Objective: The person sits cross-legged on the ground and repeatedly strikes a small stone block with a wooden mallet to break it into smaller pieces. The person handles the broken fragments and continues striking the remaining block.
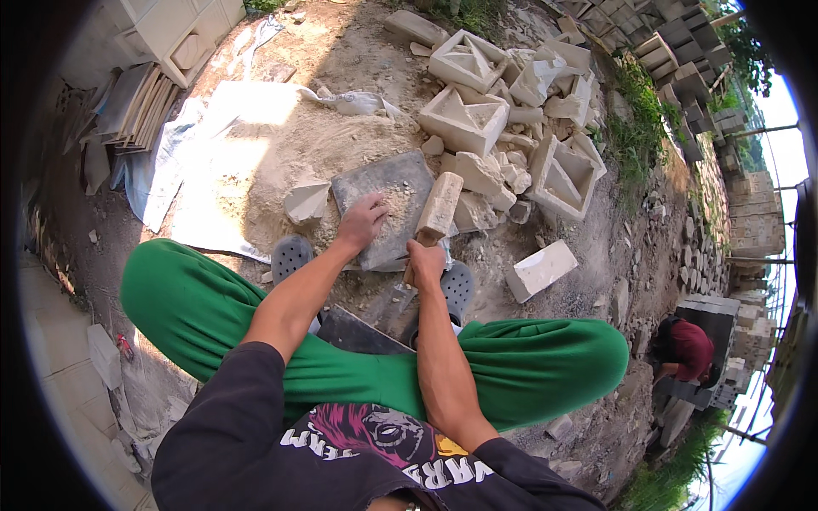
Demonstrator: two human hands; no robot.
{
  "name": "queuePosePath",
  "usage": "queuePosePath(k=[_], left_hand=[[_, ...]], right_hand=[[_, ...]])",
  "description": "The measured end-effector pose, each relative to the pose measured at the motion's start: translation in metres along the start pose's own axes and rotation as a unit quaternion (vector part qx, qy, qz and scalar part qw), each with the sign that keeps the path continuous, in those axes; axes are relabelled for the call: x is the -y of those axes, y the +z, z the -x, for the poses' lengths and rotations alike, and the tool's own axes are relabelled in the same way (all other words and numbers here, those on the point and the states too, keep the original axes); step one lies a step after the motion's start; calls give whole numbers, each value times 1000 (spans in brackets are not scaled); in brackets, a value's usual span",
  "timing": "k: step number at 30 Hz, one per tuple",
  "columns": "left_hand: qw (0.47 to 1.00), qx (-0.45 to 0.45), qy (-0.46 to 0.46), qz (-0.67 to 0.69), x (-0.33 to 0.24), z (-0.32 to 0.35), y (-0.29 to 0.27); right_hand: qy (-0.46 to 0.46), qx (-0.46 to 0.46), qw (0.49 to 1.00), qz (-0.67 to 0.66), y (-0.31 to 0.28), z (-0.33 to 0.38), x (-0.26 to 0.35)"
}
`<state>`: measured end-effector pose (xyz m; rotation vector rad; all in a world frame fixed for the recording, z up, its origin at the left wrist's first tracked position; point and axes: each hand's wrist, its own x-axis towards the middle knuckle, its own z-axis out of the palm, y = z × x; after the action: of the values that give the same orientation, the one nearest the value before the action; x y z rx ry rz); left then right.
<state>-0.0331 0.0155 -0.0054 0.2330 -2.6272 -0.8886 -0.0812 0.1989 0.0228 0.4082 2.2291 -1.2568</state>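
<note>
My right hand [426, 261] is closed round the short handle of a dusty wooden mallet [440, 204]. Its thick, block-shaped head points away from me, over the right edge of a dark grey slab [354, 179]. Pale crumbs and broken bits [397, 209] lie scattered on that slab. Over its left part is my left hand [363, 221], fingers loosely apart at the crumbs, with nothing visible in them. A pale angular chunk [307, 203] rests just left of the slab. Between my feet, a trowel-like metal blade [394, 302] lies partly under my right forearm.
Broken cast blocks with triangular recesses [464, 119] are heaped at the far right. A pale rectangular block [542, 271] lies right of my foot. Sheeting [183, 170] covers ground at left, beside stacked boards [141, 111]. Another person in red [686, 349] bends over at far right.
</note>
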Motion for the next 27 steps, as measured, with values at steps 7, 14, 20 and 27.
queuePosePath(k=[7,14,20,27], left_hand=[[993,-78,-82,-16,-4,6,-2],[983,-106,-150,-18,6,23,-4],[985,-91,-137,-41,-1,33,-7],[985,-72,-152,-40,2,39,-4]], right_hand=[[-74,24,997,-1,-1,28,17],[-128,43,990,28,8,47,42],[-160,36,969,186,19,0,-16],[-108,61,980,153,10,50,56]])
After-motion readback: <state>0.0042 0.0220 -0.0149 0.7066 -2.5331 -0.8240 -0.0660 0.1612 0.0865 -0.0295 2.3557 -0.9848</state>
